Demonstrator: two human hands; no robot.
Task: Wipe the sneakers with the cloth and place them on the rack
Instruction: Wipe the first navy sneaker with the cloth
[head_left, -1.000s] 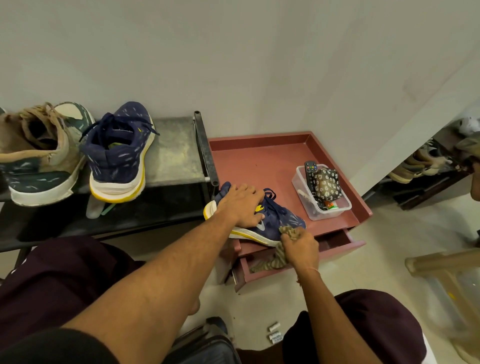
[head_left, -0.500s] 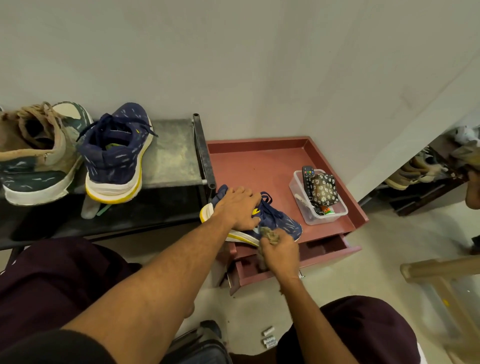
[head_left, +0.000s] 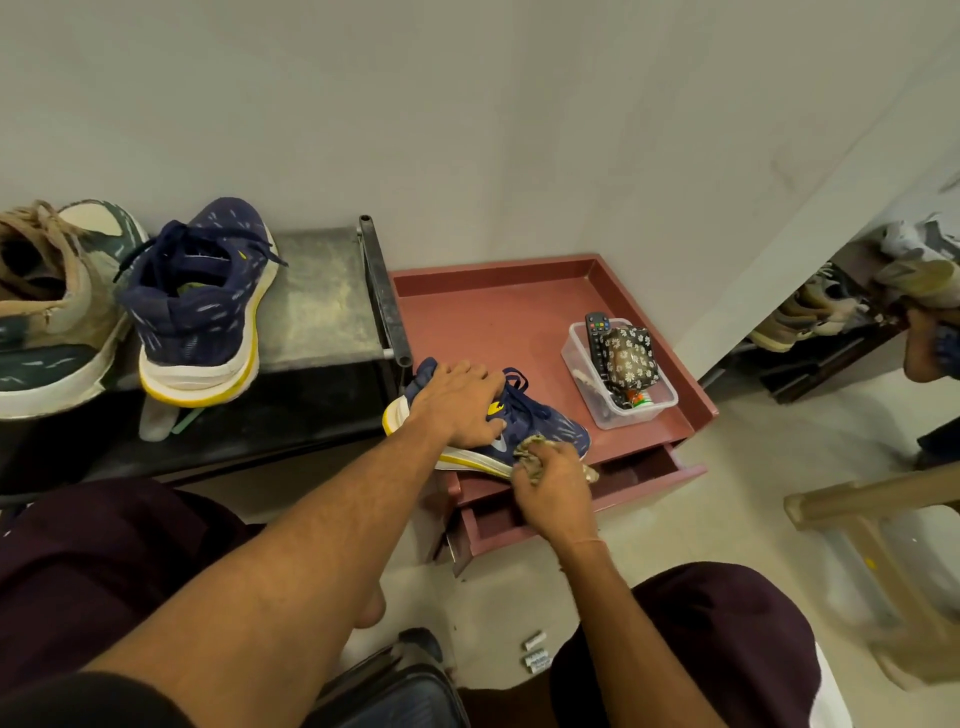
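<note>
Head view, the only 1:

- Sneaker (head_left: 545, 423) lies on the front edge of the red cabinet (head_left: 493, 312), toe pointing right, sole at the lip above the open drawer (head_left: 644, 462).
- Left hand (head_left: 457, 400) is on the collar and laces, fingers spread over the top, thumb on the near side: it clamps the sneaker down.
- Right hand (head_left: 553, 480) is fisted round the bunched cloth (head_left: 530, 449), which it presses against the near side of the toe, at the upper/midsole line.
- Rack (head_left: 317, 306) is just left of the cabinet. 2nd sneaker (head_left: 202, 312) stands there heel toward the camera, with bare shelf to its right.

Judgement on doing the wipe well:

- Hold the left-hand clamp firm; the sneaker sits close to the edge and a hard stroke could push it off into the drawer.
- Stroke along the sole line, toe to heel, not across it.
- Refold the cloth so a fresh face meets the white midsole.
- The far side is hidden, so turn the sneaker before racking it.
- The tub (head_left: 644, 410) sits near the toe; keep strokes short of it.
</note>
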